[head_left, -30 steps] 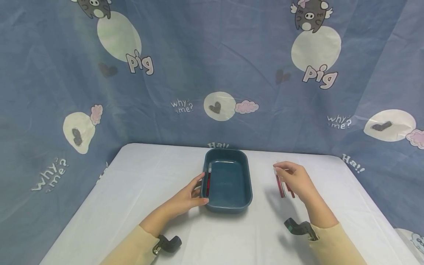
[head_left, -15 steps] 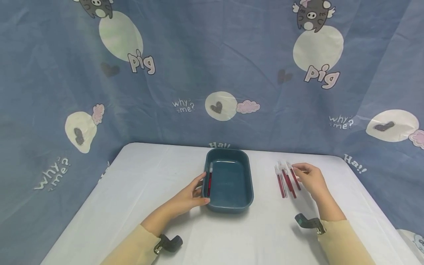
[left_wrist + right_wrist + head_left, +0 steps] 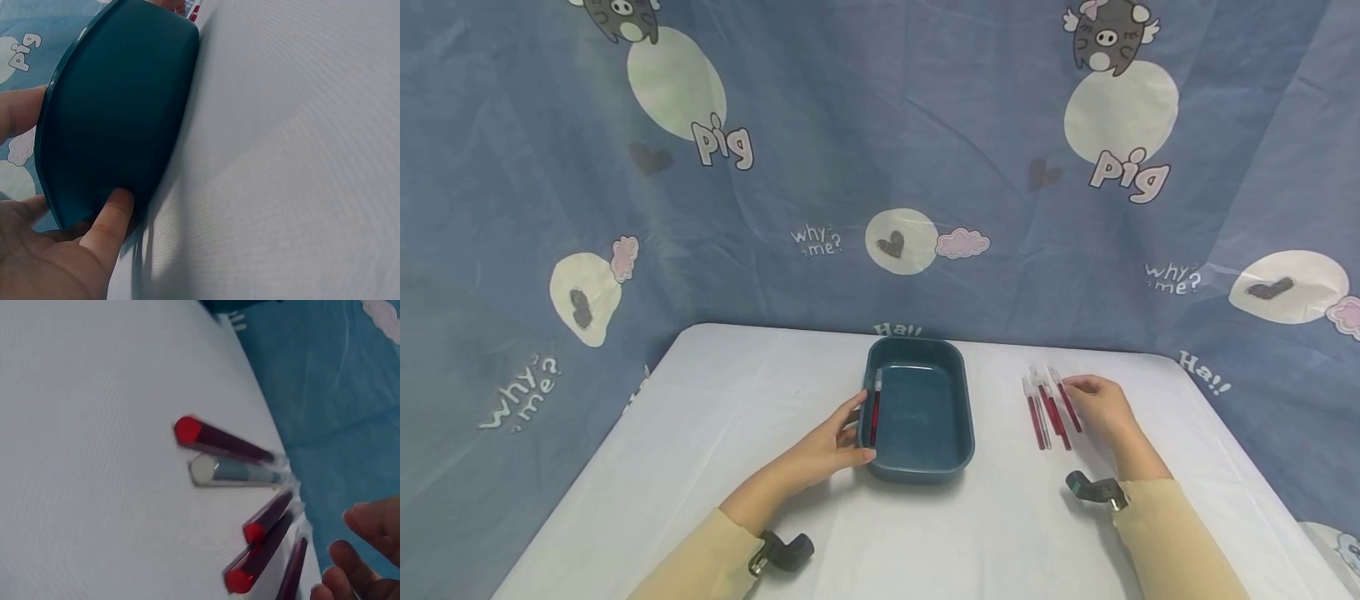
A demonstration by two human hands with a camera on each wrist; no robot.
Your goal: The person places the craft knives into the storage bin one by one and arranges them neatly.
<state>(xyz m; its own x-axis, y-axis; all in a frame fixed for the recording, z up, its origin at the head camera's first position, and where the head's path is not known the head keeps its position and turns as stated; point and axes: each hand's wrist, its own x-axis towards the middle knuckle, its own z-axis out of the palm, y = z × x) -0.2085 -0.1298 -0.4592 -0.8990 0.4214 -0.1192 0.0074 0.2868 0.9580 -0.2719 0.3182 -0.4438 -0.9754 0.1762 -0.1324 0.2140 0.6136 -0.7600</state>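
Observation:
My left hand (image 3: pixel 823 446) grips the left side of a dark teal plastic tray (image 3: pixel 917 425), thumb at its near end and fingers along its outer wall. In the left wrist view, fingers sit at the rim and one fingertip presses the side. One slim red pen-like stick (image 3: pixel 875 417) with a clear tip lies along the tray's left inside wall. To the right, several similar sticks lie side by side on the table; one is grey, a pale-ended stick (image 3: pixel 234 472). My right hand (image 3: pixel 1105 408) hovers just right of the rightmost red stick (image 3: pixel 1070 404), fingers bent and holding nothing.
A white cloth (image 3: pixel 775 367) covers the table. Behind it hangs a blue curtain (image 3: pixel 820 167) printed with cartoon pigs. Dark camera mounts (image 3: pixel 786 552) sit on both wrists, below the sleeves' cuffs.
My right hand has moved right, off the sticks it covered a second ago, and now stays beside the rightmost one, its fingers drawn closer together. The left hand and tray keep their place.

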